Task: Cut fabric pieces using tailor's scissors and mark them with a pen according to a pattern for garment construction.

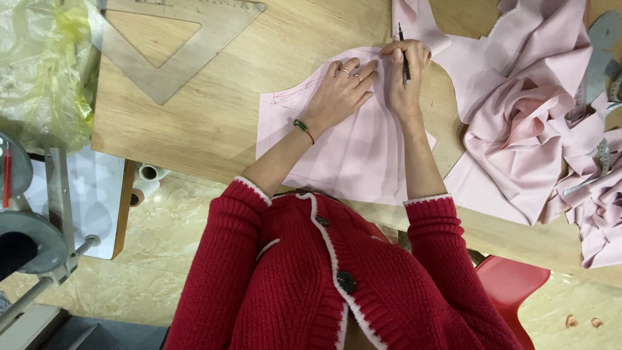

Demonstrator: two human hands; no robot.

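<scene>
Right hand point(405, 78) pinches a dark pencil point(403, 52), fingers closed round it, tip down at the upper edge of a pink fabric piece point(350, 149). Left hand point(340, 91) lies flat and open on that piece, holding nothing, just beside the right. Piece spread on wooden table point(214, 123). Clear set square point(175, 45) well apart; heaped pink cloth point(525, 123) nearby.
</scene>
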